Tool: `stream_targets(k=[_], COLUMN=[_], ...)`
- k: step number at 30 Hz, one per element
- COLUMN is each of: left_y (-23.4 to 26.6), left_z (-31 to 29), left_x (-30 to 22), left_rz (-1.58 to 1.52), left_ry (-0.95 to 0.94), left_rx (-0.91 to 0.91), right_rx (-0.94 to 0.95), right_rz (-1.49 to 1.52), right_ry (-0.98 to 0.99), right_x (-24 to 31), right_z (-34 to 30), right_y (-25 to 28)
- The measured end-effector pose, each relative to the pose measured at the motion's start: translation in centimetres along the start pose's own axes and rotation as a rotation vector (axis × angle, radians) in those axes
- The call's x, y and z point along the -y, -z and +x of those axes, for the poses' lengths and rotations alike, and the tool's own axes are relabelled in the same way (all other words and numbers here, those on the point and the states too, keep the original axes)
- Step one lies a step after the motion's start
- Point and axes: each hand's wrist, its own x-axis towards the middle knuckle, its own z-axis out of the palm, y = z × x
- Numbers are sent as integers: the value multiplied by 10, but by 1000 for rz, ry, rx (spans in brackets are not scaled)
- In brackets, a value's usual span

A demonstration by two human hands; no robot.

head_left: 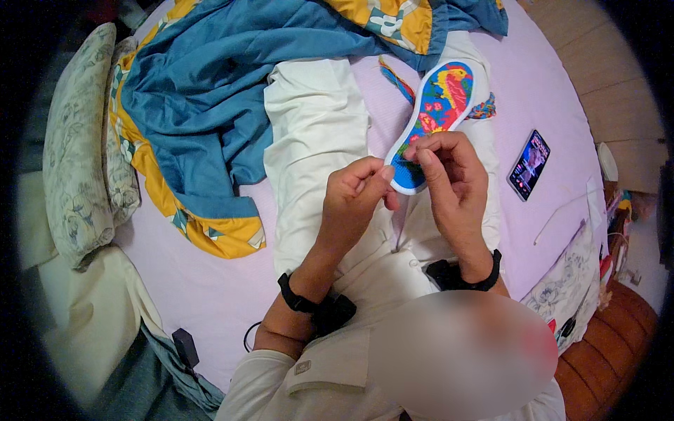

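An embroidered insole (441,102) with a white rim rests over my white-clothed legs, blue with red, yellow and green patterns. Beside its lower left edge, my left hand (354,200) is closed in a pinch, thumb against forefinger. My right hand (455,179) is also closed in a pinch, over the lower part of the insole, which it partly covers. Whatever either pinch holds is too small to make out. Multicoloured thread (399,81) lies left of the insole, and a braided bundle of coloured threads (484,109) lies on its right.
A lit phone (530,165) lies on the pale lilac bedsheet (505,238) to the right. A blue and yellow blanket (203,91) spreads across the far left, with a floral pillow (81,144) beyond it. A small black box (184,347) sits at lower left.
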Motion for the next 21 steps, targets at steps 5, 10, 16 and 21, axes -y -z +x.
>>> stream_targets(k=[5,10,16,21], left_y=[0,0,0,0], left_z=[2,0,1,1], left_x=[1,-3,-4,-7], left_rz=[1,-3,-33,2], left_ry=[-50,-120,-110,-151], left_rx=[-55,-66,-66,-71], right_rx=[110,26,-104,3], right_rz=[435,243,-56,-550], right_ry=[-213,-56,130,378], right_x=[9,17,19,11], right_z=[0,-1,0,4], right_y=[8,13,7,7])
